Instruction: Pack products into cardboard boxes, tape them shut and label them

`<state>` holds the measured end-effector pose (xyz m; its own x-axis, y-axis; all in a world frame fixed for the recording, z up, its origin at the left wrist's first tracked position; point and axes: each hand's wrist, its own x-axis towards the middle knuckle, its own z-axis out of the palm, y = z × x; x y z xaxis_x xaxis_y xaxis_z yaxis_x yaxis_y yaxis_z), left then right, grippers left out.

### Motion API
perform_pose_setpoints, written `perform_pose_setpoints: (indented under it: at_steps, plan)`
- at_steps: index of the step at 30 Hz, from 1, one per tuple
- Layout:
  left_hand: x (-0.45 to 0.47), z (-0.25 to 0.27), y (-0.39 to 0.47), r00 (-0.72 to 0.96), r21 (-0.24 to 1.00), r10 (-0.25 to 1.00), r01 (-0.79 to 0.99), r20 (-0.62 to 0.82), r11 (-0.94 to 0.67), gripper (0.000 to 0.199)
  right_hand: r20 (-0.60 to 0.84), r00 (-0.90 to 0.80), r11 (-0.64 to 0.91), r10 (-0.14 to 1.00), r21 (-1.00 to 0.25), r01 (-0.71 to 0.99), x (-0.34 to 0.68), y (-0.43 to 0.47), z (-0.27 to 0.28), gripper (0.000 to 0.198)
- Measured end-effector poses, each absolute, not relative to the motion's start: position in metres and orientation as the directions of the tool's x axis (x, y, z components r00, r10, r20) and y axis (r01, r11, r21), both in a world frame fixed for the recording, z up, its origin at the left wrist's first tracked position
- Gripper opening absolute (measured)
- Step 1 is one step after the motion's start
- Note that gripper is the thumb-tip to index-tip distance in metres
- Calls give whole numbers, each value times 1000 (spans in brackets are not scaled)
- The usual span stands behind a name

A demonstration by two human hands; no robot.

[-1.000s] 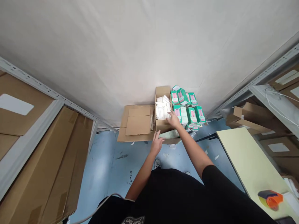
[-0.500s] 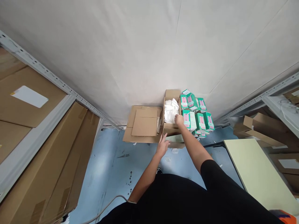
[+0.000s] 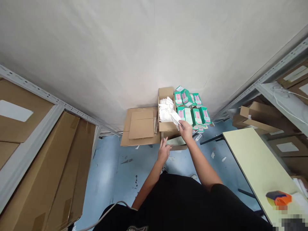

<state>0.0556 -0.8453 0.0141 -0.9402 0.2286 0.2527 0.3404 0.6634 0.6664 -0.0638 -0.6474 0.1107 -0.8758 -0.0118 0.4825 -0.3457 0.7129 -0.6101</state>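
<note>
An open cardboard box against the wall holds a heap of crumpled white packets. My right hand is closed on a white packet, pinched by its near end at the front right of that box. Just in front, a lower open carton has a pale green flat piece inside. My left hand is at that carton's left corner, fingers stretched out and apart, holding nothing. Green boxes with pink fronts are stacked right beside the packet box.
Flattened cardboard lies to the left. Shelving with large cartons runs along the left side, and more open cartons fill a right-hand shelf. A pale yellow table carries an orange tape dispenser. Scraps litter the blue floor.
My right hand has come out of the packet box toward me, drawing up a white packet. My left hand stays near the lower carton's corner. The view has turned slightly right.
</note>
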Motion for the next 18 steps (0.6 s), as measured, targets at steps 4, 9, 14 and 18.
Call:
perform_pose_setpoints:
  at_steps: [4,9,14,18]
  plan:
    - [61,23,-819,-932,627,235,359,275,691,22,346,-923,682,-170,-635,-364,-8,-606,93,30]
    - [65,36,-765,-901,573,307,432,306,697,21,108,-951,693,-288,-662,-285,35,-539,82,41]
    - [68,41,-683,-853,553,408,521,325,650,20,231,-969,687,-91,-690,-229,69,-445,96,39]
    - [66,43,-600,-815,555,492,572,305,603,19,269,-950,722,157,-688,-76,104,-354,102,34]
